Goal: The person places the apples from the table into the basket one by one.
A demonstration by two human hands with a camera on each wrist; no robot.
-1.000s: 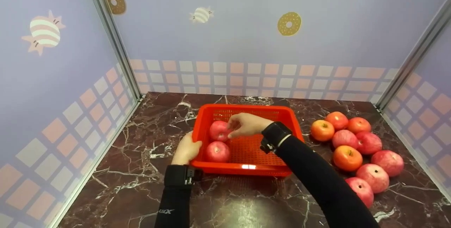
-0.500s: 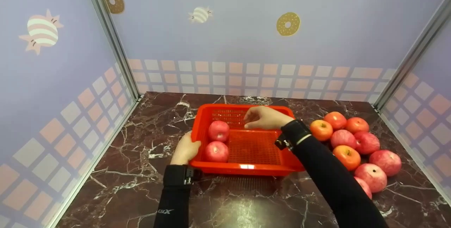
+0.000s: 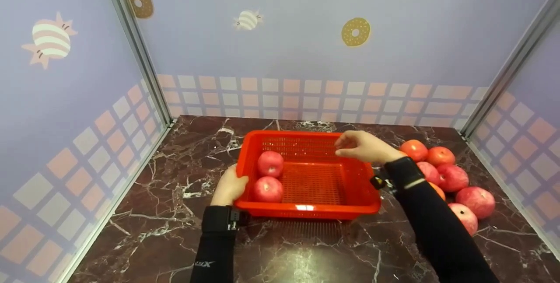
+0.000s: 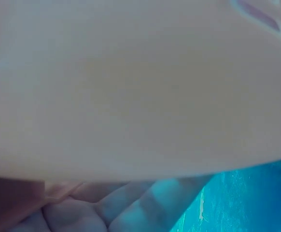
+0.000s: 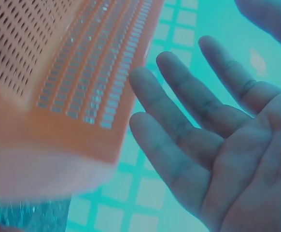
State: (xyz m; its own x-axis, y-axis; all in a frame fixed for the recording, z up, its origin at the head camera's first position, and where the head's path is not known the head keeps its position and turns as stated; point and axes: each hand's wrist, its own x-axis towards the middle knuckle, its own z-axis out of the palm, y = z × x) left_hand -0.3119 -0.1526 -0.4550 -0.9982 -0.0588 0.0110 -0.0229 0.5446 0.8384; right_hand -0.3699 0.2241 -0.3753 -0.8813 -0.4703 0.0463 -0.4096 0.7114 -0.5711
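Observation:
A red plastic basket with slotted walls stands on the table, two apples one behind the other along its left side. My left hand grips the basket's left rim, thumb over the edge. In the left wrist view, a pale, close-up surface hides most of the scene above the left fingers. Over the basket's back right corner is my right hand, holding nothing. The right wrist view shows its fingers spread and slightly bent beside the basket's slotted wall.
Right of the basket lies a group of several red apples and orange-red fruits, partly hidden behind my right sleeve. The dark marble table is enclosed by patterned panels at the back and both sides.
My right hand has moved right, from the back apple in the basket to the basket's back right corner, leaving both apples inside. The left hand keeps its grip on the rim.

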